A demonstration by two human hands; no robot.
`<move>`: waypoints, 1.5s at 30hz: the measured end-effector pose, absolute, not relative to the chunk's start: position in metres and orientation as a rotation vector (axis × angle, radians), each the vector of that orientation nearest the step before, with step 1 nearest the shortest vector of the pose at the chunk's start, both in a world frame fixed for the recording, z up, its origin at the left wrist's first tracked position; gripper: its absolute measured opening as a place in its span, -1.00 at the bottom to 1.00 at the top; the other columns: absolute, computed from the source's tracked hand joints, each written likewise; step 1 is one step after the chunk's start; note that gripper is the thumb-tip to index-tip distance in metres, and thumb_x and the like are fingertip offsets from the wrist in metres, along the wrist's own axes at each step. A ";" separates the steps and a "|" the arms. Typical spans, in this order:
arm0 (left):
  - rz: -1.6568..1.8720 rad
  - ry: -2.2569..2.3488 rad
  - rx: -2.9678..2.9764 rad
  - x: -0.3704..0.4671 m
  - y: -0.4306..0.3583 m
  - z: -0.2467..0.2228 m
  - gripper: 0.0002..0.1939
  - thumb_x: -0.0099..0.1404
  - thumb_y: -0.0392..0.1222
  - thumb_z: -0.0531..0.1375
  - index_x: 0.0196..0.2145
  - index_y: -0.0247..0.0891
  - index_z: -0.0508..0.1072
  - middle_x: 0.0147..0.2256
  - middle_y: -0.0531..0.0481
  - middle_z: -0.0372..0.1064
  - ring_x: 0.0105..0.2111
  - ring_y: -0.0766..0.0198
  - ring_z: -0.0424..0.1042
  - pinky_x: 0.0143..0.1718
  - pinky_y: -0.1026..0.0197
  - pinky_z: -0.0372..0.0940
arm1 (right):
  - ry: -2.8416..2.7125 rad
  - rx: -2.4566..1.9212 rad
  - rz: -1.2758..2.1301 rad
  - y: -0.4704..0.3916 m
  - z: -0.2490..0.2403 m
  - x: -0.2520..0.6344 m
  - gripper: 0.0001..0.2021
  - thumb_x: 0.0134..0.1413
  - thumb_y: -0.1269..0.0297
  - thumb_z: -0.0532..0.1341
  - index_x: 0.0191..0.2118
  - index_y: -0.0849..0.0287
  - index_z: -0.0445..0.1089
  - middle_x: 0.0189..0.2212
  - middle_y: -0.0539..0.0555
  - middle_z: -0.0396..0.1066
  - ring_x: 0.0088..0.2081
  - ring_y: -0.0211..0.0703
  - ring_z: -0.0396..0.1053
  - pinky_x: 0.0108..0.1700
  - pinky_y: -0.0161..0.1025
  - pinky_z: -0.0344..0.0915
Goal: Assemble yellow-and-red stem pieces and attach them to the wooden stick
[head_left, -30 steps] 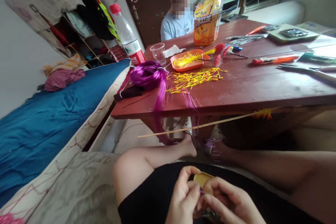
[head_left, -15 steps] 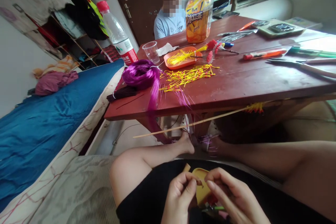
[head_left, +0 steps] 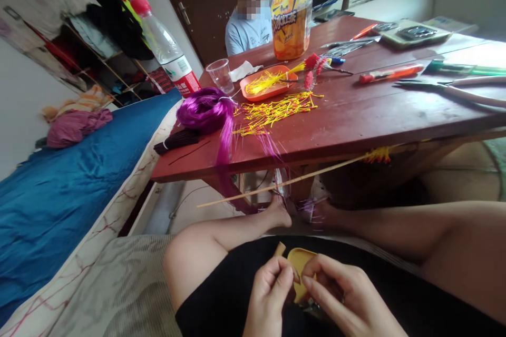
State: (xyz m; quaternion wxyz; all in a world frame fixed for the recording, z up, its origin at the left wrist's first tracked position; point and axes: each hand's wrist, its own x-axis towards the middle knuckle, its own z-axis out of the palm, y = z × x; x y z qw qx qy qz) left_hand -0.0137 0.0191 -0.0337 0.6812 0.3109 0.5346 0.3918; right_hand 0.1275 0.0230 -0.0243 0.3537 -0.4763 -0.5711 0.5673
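at the far left a bed (head_left: pixel 59 195) with a blue cover runs alongside the seat, with a pink cloth bundle (head_left: pixel 75 125) at its far end. a clear water bottle (head_left: pixel 166 50) with a red cap leans at the near left corner of the red tabletop (head_left: pixel 356 121). just right of it lies a coil of purple thread (head_left: pixel 207 110), its loose tail hanging over the tabletop's front edge, probably so strands can be pulled down toward the lap. beside the coil sit a clear plastic cup (head_left: pixel 220 75), a scatter of yellow stamens (head_left: pixel 276 110) and an orange tray (head_left: pixel 269 84) holding more of them, all within arm's reach. a thin bamboo stick (head_left: pixel 284 181) slants below the tabletop's edge. another person in a light shirt (head_left: pixel 247 34) sits at the far side, next to an orange drink bottle (head_left: pixel 290 13).

down in the lap, the left hand (head_left: pixel 269 295) has its fingers curled, thumb and forefinger pinched against the edge of a small yellow piece (head_left: pixel 298 268). the right hand (head_left: pixel 343 300) meets it from the other side, its fingers closed round the lower part of the same piece, seemingly steadying it while the left works at the top. something small and dark sits under the hands; what it is cannot be told.

further right on the tabletop lie an orange-handled tool (head_left: pixel 391 72) and scissors (head_left: pixel 446 89).
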 end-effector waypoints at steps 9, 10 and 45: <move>0.874 1.311 0.734 -0.012 0.016 -0.030 -0.60 0.01 0.14 0.23 -0.54 -0.28 0.31 -0.58 0.15 0.01 -0.52 0.39 0.00 -0.47 0.36 0.02 | -1.460 -1.243 1.502 0.022 -0.024 0.127 -0.75 0.12 0.17 -0.01 -0.50 0.17 0.18 -0.59 -0.05 0.14 -0.56 -0.29 0.07 -0.52 -0.37 0.09; 0.874 1.311 0.743 -0.012 0.016 -0.031 -0.61 0.02 0.14 0.22 -0.53 -0.28 0.30 -0.59 0.15 0.01 -0.53 0.39 -0.01 -0.47 0.35 0.01 | -1.456 -1.245 1.501 0.022 -0.025 0.127 -0.75 0.12 0.17 0.00 -0.50 0.17 0.18 -0.60 -0.06 0.14 -0.56 -0.29 0.07 -0.53 -0.37 0.08; 0.803 1.453 1.484 -0.011 0.019 -0.022 -0.74 0.29 -0.11 -0.02 -0.51 -0.24 0.24 -0.52 0.08 0.15 -0.48 0.31 0.22 -0.40 0.32 0.13 | -1.665 -1.255 1.267 0.024 -0.024 0.132 -0.86 0.10 0.27 0.03 -0.41 0.16 0.25 -0.53 0.00 0.28 -0.51 -0.25 0.22 -0.47 -0.37 0.19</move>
